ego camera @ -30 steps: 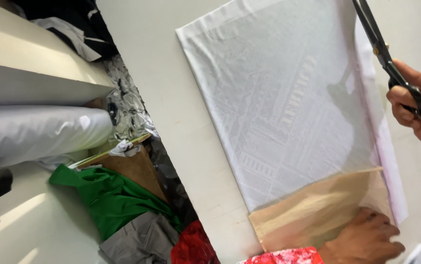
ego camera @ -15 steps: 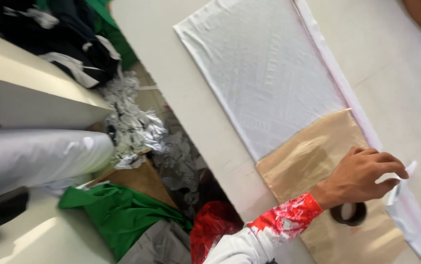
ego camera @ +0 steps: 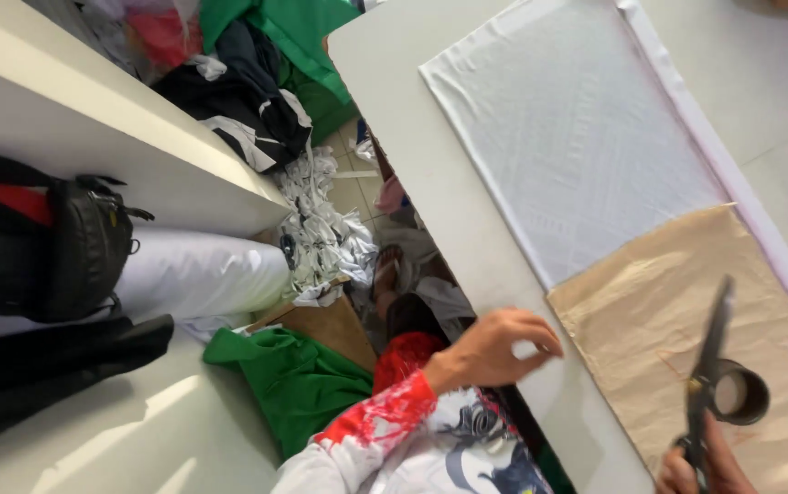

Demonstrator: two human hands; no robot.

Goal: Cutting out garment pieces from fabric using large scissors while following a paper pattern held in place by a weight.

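Your right hand [ego camera: 700,468], low at the bench's near edge, is wrapped around the handles of long black scissors [ego camera: 710,366], blades pointing up over a tan paper pattern piece [ego camera: 677,302]. Beneath the blades sits a dark roll of tape [ego camera: 749,393]. Your left hand [ego camera: 494,348] hovers empty over the bench's [ego camera: 412,119] left edge, fingers loosely curled. Beyond the stiff tan paper, a flat rectangle of white textured fabric [ego camera: 577,137] lies smooth, reaching toward the far corner. Green cloth [ego camera: 289,380] is crumpled on the floor beside the bench.
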